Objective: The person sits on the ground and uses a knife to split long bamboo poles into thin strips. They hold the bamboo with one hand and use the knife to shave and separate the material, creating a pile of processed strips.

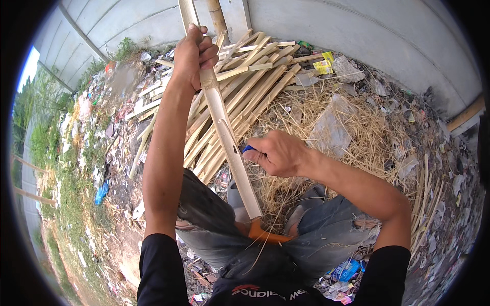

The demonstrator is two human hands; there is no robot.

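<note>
A long split bamboo strip (223, 122) slants from the top of the view down between my knees, its hollow inner side facing me. My left hand (195, 55) is closed around its upper part. My right hand (278, 154) is a fist to the right of the strip, gripping a blue-handled tool (248, 149). Only a bit of the blue handle shows; whether it is a knife I cannot make out. A small dark mark and a raised sliver are on the strip beside this hand. The strip's lower end meets an orange object (266, 235) between my legs.
A pile of split bamboo strips (250, 97) lies ahead, below a grey panel wall (352, 35). A bamboo pole (217, 20) stands against it. Straw-like shavings (377, 132) cover the ground at right. Litter and a blue plastic scrap (102, 193) lie at left.
</note>
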